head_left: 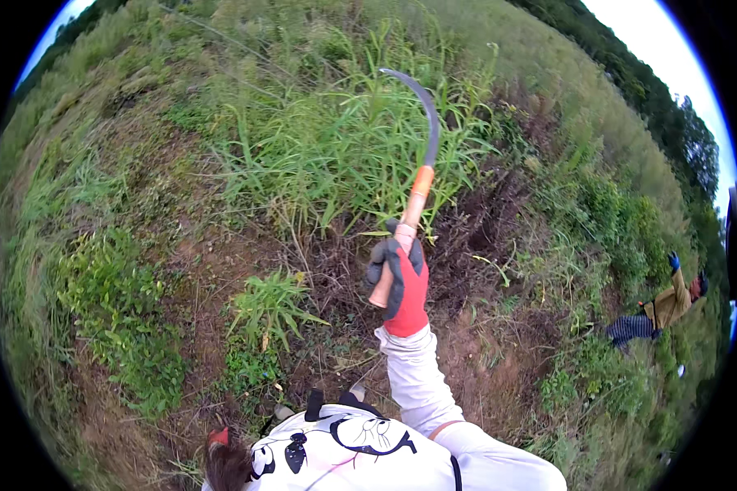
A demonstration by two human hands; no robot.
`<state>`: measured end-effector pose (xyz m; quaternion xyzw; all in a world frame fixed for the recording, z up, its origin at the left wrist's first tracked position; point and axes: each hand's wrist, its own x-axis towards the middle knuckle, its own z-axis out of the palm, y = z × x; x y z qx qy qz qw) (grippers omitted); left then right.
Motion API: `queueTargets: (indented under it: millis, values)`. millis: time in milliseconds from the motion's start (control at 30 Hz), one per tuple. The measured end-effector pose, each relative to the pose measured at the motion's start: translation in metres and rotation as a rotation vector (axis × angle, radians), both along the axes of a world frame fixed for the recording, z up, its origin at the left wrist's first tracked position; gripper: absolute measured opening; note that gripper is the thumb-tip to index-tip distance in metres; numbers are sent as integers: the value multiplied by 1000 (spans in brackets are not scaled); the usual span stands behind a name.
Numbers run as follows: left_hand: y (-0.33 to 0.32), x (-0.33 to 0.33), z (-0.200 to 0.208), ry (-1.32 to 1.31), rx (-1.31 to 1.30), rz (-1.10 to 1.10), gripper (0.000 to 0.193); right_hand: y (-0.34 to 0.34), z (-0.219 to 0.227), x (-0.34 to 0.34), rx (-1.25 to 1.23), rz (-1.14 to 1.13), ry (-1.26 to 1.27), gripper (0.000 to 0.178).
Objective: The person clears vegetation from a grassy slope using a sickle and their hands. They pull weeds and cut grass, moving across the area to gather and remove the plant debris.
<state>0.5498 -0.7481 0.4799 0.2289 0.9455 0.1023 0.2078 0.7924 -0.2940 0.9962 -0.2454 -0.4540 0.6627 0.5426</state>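
My right hand [408, 290], in a red and grey work glove, is closed around the wooden handle of a sickle [431, 123]. The sickle is raised, its dark curved blade pointing up and hooking left at the tip, with an orange band below the blade. Behind the blade stands a clump of tall green weeds [327, 155]; whether the blade touches them I cannot tell. At the lower left, a small red patch of my left hand's glove [219, 436] shows beside my white printed top; its fingers are hidden.
A small leafy plant [272, 307] grows before me, and a bush [123, 319] to the left. Dry brown stems [499, 221] stand right of the sickle. Farther right is another person [667, 307] in a tan top and blue glove. Trees line the slope's far edge.
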Motion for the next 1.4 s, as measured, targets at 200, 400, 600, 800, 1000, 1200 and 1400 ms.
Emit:
queueTargets:
  millis: [200,400,600,800,1000,1200,1400]
  values:
    - [-30,24,18,-359,180,256,33,-17,-40,-8,-57,4,-113,40]
    - [-107,33,18,-329,97,317,40,-51,-65,-33,-117,160,-246,37]
    - [-158,65,34,-291,-9,634,42,-70,-87,-59,-143,261,-250,34]
    - [-168,70,40,-282,-71,640,40,-72,-94,-96,-179,339,-310,32]
    - [-161,51,7,-471,351,754,38,-55,-111,-158,-241,456,-325,34]
    - [-146,-4,-2,-359,229,842,45,3,-153,-239,-313,547,-407,33]
    - [-66,-71,26,-507,43,777,45,79,-188,-307,-466,529,-493,29]
